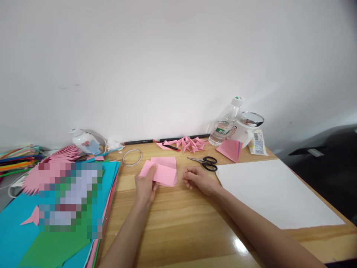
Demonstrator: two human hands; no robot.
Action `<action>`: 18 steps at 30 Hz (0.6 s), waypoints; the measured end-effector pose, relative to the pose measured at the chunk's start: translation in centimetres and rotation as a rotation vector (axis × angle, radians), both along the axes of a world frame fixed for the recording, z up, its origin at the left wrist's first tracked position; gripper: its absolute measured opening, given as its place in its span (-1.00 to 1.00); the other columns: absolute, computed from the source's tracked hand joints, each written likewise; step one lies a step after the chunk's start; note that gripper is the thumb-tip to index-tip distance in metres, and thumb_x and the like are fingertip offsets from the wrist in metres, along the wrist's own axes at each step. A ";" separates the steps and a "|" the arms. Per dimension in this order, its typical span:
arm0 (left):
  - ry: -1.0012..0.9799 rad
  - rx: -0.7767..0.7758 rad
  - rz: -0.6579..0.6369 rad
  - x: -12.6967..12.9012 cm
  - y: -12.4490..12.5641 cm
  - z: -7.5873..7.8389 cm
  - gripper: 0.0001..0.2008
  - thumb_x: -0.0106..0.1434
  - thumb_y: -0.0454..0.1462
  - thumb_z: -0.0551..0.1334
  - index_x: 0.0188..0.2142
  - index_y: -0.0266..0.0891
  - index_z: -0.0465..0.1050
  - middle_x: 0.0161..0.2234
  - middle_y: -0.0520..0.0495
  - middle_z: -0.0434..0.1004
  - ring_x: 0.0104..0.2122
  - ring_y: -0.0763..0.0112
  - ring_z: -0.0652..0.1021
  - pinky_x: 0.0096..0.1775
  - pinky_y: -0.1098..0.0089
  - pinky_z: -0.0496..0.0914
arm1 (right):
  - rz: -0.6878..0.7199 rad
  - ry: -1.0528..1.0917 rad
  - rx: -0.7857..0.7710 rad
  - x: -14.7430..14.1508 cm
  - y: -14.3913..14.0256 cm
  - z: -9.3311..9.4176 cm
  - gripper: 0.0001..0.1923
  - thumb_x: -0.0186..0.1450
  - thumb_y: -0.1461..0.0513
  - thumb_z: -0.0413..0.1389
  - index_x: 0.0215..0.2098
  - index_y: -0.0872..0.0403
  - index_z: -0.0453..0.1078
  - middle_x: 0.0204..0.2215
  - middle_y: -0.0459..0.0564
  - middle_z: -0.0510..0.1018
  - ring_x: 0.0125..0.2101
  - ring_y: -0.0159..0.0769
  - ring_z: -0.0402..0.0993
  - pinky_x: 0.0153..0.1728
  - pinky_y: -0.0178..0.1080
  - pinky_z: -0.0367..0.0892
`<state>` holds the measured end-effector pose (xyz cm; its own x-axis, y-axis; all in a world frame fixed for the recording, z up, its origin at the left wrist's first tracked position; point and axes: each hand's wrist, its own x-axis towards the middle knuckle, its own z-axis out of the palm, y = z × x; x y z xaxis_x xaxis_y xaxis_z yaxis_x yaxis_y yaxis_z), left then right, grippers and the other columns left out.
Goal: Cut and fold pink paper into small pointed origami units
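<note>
My left hand (145,187) grips a folded piece of pink paper (164,172), thumb on top and fingers underneath. More pink paper (168,161) shows behind and below that piece; whether it is held too or lies on the table, I cannot tell. Just right of the paper, my right hand (197,178) is loosely closed over the table, its fingers curled in and nothing visible between them. Scissors (206,162) with black handles lie slightly open beyond the right hand. Folded pink paper pieces (189,144) with pointed ends are heaped near the wall.
A white sheet (276,191) covers the table's right side. Behind it stand a water bottle (225,124), a white mug (245,130) and a pink folded cone (231,149). Left are a tape ring (132,157), a glue bottle (86,141) and stacked coloured paper (16,212).
</note>
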<state>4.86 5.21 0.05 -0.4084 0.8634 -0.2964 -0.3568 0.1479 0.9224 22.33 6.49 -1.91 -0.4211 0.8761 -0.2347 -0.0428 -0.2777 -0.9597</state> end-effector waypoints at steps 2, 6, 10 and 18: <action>0.003 -0.004 -0.026 -0.1 0.0 -0.1 -0.68 -0.18 -0.16 0.38 -0.63 -0.29 0.29 -0.76 0.13 0.26 -0.79 0.61 0.26 -0.83 0.61 0.01 | -0.018 0.056 0.015 -0.1 0.1 -0.2 -0.73 0.13 0.09 0.14 -0.60 0.09 0.31 -0.65 -0.14 0.40 -0.62 -0.44 0.29 -0.56 -0.35 0.20; 0.109 0.008 -0.253 0.7 -0.6 -0.8 -0.66 -0.11 -0.12 0.37 -0.66 -0.30 0.30 -0.79 0.12 0.24 -0.83 0.61 0.23 -0.84 0.59 0.00 | -0.042 0.130 0.054 -0.1 0.2 -0.6 -0.64 0.18 -0.04 0.11 -0.52 0.07 0.32 -0.53 -0.12 0.43 -0.52 -0.40 0.33 -0.50 -0.33 0.20; 0.167 0.035 -0.395 1.2 -1.0 -1.3 -0.66 -0.07 -0.09 0.38 -0.61 -0.34 0.40 -0.79 0.08 0.30 -0.83 0.59 0.26 -0.83 0.57 0.04 | -0.044 0.097 0.133 0.0 0.3 -0.9 -0.67 0.06 0.08 0.29 -0.49 0.08 0.26 -0.58 -0.21 0.34 -0.57 -0.47 0.20 -0.54 -0.37 0.06; -0.040 0.204 -0.620 0.6 -0.7 -0.7 -0.67 -0.01 -0.13 0.39 -0.35 -0.38 0.52 -0.51 -0.09 0.54 -0.64 0.54 0.42 -0.67 0.54 0.31 | -0.132 0.175 0.211 0.1 0.1 -0.3 -0.74 0.14 0.10 0.24 -0.40 0.09 0.33 -0.52 -0.18 0.36 -0.53 -0.45 0.23 -0.48 -0.35 0.12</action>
<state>5.49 4.47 -0.69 0.1911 0.9758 -0.1062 -0.2967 0.1606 0.9414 22.46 6.61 -2.20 -0.3186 0.9476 0.0240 -0.2350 -0.0544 -0.9705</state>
